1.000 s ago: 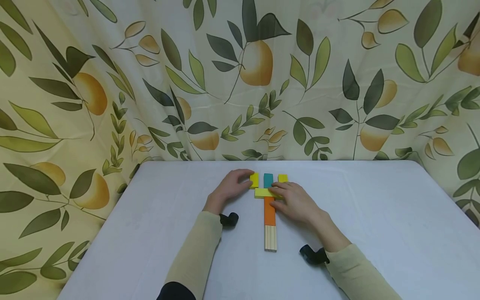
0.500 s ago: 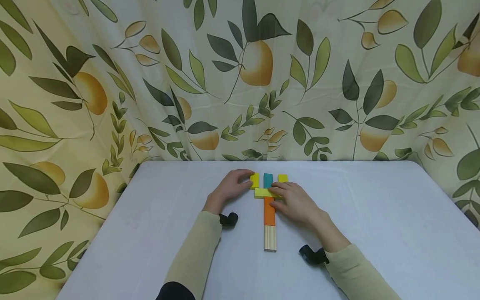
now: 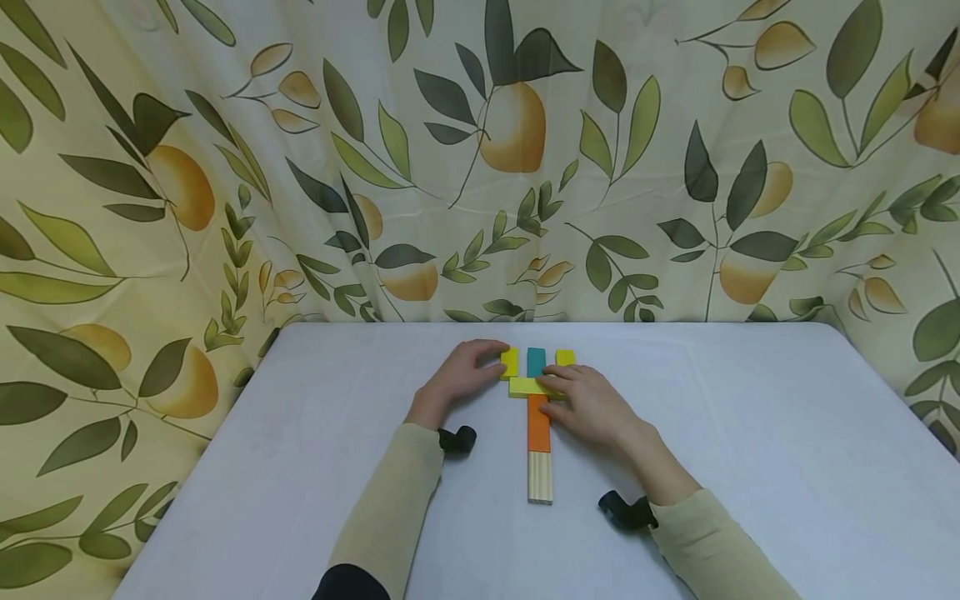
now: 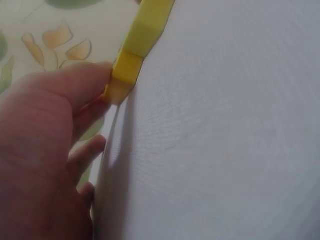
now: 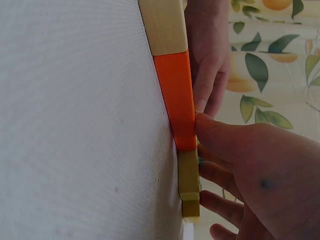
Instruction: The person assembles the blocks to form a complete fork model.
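Small wooden blocks form a flat figure on the white table. My left hand pinches the left yellow block with thumb and index finger; in the left wrist view the thumb lies against that yellow block. My right hand rests its fingers over the right part of the yellow-green crosswise block, hiding that end. Its thumb touches the edge of the orange block. Behind the crosspiece stand a teal block and another yellow block. A plain wood block continues the orange one towards me.
The white-covered table ends at a back edge close behind the blocks. A fruit-and-leaf patterned curtain hangs behind and at the left. Black cameras sit at both wrists, including the right wrist camera.
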### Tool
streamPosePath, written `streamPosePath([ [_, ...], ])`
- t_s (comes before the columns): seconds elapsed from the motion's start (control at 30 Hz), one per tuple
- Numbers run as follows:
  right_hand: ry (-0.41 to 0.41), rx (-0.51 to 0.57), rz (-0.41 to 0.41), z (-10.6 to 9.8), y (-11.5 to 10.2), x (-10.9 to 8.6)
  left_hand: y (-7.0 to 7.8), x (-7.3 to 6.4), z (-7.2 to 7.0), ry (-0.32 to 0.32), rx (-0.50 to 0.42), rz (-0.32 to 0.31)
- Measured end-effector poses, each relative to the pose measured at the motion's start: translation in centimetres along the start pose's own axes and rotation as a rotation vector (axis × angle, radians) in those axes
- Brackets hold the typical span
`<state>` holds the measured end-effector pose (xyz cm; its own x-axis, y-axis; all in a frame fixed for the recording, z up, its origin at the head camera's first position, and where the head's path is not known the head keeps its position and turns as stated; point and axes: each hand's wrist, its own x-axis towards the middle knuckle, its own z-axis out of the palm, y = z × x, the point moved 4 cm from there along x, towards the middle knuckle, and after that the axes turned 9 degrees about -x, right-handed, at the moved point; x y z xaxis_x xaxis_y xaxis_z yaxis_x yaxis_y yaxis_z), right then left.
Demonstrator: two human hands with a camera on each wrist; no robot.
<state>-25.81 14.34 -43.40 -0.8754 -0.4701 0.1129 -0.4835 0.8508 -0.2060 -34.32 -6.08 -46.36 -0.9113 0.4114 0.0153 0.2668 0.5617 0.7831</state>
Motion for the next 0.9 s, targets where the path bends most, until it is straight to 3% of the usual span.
streamPosePath([
  [0.63,-0.013,0.008,0.001,0.16,0.14,-0.03,-0.07,0.06,0.15,-0.014,0.03,0.038],
  [0.9,-0.009,0.008,0.002,0.12,0.07,-0.09,0.04,-0.33,0.01,-0.01,-0.019,0.031],
])
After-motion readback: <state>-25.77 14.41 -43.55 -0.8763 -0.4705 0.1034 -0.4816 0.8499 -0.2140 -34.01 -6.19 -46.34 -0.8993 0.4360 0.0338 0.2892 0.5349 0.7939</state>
